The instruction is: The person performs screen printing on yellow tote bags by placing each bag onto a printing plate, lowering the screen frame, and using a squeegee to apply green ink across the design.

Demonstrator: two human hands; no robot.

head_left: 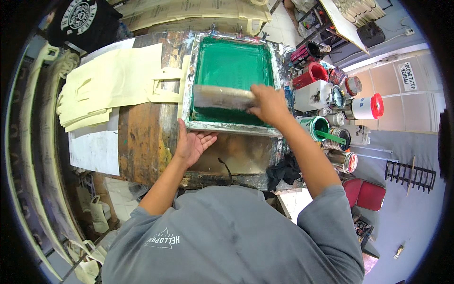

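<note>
My right hand [270, 106] is closed round the right end of a wide squeegee [220, 97]. The squeegee lies crosswise over the green, ink-covered mesh of a screen printing frame [234, 61], with darker green ink along its near side. At the frame's near left corner is my left hand [193, 147], palm up, fingers stretched out and nothing in them. Its thumb points up beside the corner; whether it touches the frame I cannot tell. A pale yellow fabric bag [183, 80] shows partly from under the frame's left side; the rest is hidden.
Left on the stained wooden table [142, 142] lies a stack of pale yellow bags [113, 78]. Ink tubs crowd the right side, including a green ink tub [316, 125] with a green stick and a red pot [312, 73]. A black cloth [284, 171] lies at the near right corner.
</note>
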